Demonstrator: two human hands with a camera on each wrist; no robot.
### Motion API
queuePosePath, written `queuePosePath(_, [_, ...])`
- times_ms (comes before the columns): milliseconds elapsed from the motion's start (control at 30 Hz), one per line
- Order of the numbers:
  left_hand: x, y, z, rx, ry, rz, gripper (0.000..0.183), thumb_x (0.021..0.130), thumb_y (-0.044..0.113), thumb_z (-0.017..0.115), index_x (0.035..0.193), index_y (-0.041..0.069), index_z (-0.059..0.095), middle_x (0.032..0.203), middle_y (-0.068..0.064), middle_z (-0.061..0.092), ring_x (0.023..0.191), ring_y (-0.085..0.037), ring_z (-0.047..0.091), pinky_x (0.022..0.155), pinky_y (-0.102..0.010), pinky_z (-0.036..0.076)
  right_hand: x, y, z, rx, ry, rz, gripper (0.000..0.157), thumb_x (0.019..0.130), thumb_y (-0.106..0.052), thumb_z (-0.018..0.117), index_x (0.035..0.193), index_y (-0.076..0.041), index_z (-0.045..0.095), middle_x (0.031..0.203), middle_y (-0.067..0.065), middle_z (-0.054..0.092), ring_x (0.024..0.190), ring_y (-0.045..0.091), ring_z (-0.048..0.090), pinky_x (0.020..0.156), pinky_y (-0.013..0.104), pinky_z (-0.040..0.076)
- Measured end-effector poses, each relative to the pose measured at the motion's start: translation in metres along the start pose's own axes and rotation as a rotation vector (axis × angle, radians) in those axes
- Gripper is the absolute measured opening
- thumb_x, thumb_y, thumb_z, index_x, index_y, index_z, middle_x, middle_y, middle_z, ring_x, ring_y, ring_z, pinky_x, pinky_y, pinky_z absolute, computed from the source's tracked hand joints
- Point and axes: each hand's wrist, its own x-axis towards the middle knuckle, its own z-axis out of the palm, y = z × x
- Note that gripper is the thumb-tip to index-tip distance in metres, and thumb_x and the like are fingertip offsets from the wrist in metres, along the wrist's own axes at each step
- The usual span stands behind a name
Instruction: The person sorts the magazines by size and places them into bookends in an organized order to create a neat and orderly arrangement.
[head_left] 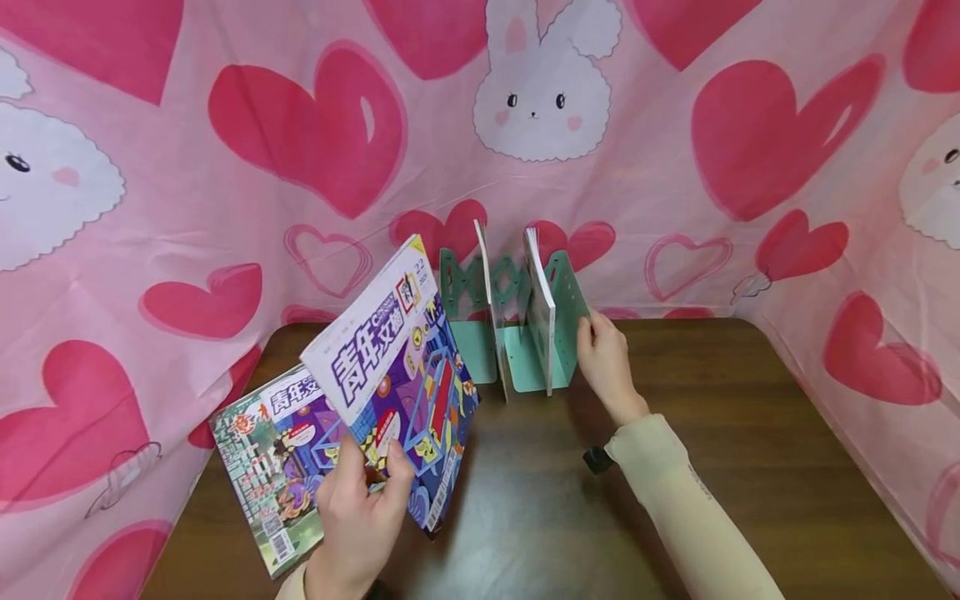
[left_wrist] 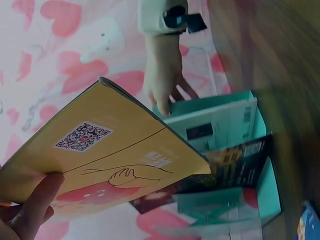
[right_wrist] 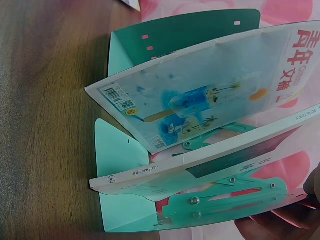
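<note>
My left hand (head_left: 363, 500) pinches the lower left part of a purple and white magazine (head_left: 408, 392), thumb over its front cover; its yellow back cover (left_wrist: 100, 145) shows in the left wrist view. With thumb and fingers, my right hand (head_left: 609, 362) grips the right end plate of a green expanding bookend rack (head_left: 567, 308). Two magazines stand apart inside the rack: a thin one (head_left: 486, 283) at the left with an ice-pop cover (right_wrist: 200, 95), and a thicker white-spined one (head_left: 542, 308) nearer the right plate. Crossed metal bars (right_wrist: 225, 200) run along the rack's back.
More magazines (head_left: 273, 475) lie flat at the left of the dark wooden table (head_left: 697, 392), partly beneath the held one. A pink cloth (head_left: 420, 150) with hearts and rabbits hangs behind and on both sides. The rack stands near the table's back edge.
</note>
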Motion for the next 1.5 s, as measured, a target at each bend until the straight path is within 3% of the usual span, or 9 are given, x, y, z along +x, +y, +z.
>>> queuePosePath(267, [-0.001,0.009,0.02,-0.019,-0.025,0.088,0.037,0.104,0.025,0.055,0.104,-0.011,0.064,0.082,-0.016,0.076,0.053,-0.018,0.067,0.047,-0.025,0.055,0.0,0.001,-0.001,0.007,0.004,0.005,0.029,0.106,-0.006,0.051,0.122,0.011,0.068,0.113,0.028,0.069,0.091,0.041,0.063,0.084,0.056,0.053])
queuePosePath(433, [0.0,0.013,0.029,-0.028,0.002,0.161,0.035,0.105,0.023,0.055,0.093,-0.01,0.061,0.072,-0.013,0.069,0.051,-0.019,0.065,0.045,-0.028,0.053,0.0,0.001,-0.001,0.016,-0.013,0.023,0.031,0.106,-0.007,0.051,0.127,0.01,0.067,0.121,0.029,0.068,0.102,0.042,0.066,0.093,0.058,0.054])
queuePosePath(567, [0.001,0.02,0.035,-0.066,-0.016,0.192,0.033,0.105,0.02,0.054,0.096,-0.011,0.062,0.077,-0.015,0.071,0.056,-0.021,0.067,0.048,-0.03,0.055,0.0,0.001,0.0,0.023,-0.016,0.026,0.032,0.107,-0.007,0.05,0.13,0.01,0.066,0.124,0.029,0.067,0.109,0.043,0.067,0.097,0.059,0.054])
queuePosePath(700, [0.002,0.027,0.041,-0.106,-0.04,0.192,0.029,0.105,0.017,0.054,0.097,-0.01,0.062,0.08,-0.016,0.071,0.059,-0.021,0.069,0.05,-0.029,0.057,-0.001,0.001,0.001,0.025,-0.015,0.02,0.033,0.107,-0.007,0.05,0.129,0.011,0.065,0.124,0.03,0.067,0.108,0.043,0.067,0.096,0.059,0.054])
queuePosePath(833, [0.002,0.031,0.05,-0.164,-0.094,0.164,0.027,0.103,0.013,0.055,0.11,-0.012,0.063,0.092,-0.02,0.074,0.069,-0.024,0.073,0.058,-0.03,0.061,-0.001,0.0,0.0,0.022,-0.01,0.008,0.032,0.107,-0.007,0.05,0.128,0.011,0.066,0.121,0.03,0.068,0.104,0.042,0.067,0.094,0.06,0.055])
queuePosePath(1100, [0.0,0.024,0.074,-0.152,-0.226,0.107,0.039,0.102,0.006,0.056,0.136,-0.012,0.054,0.122,-0.026,0.071,0.098,-0.034,0.076,0.077,-0.044,0.062,0.001,0.0,-0.001,0.01,0.003,-0.004,0.03,0.107,-0.008,0.049,0.121,0.012,0.067,0.111,0.029,0.068,0.091,0.04,0.063,0.083,0.056,0.054])
queuePosePath(1333, [-0.003,0.008,0.107,-0.107,-0.223,0.129,0.051,0.089,-0.008,0.062,0.138,-0.014,0.051,0.121,-0.028,0.069,0.1,-0.032,0.075,0.078,-0.046,0.063,0.002,0.0,-0.002,0.024,-0.018,0.021,0.033,0.108,-0.01,0.05,0.13,0.009,0.066,0.12,0.028,0.068,0.098,0.038,0.065,0.09,0.056,0.057])
queuePosePath(1500, [-0.004,0.002,0.122,-0.083,-0.238,0.108,0.056,0.086,-0.009,0.066,0.139,-0.014,0.049,0.122,-0.029,0.069,0.1,-0.032,0.075,0.077,-0.044,0.063,-0.001,0.0,-0.002,0.028,-0.024,0.032,0.033,0.107,-0.011,0.051,0.13,0.008,0.066,0.123,0.028,0.068,0.104,0.039,0.066,0.095,0.057,0.055])
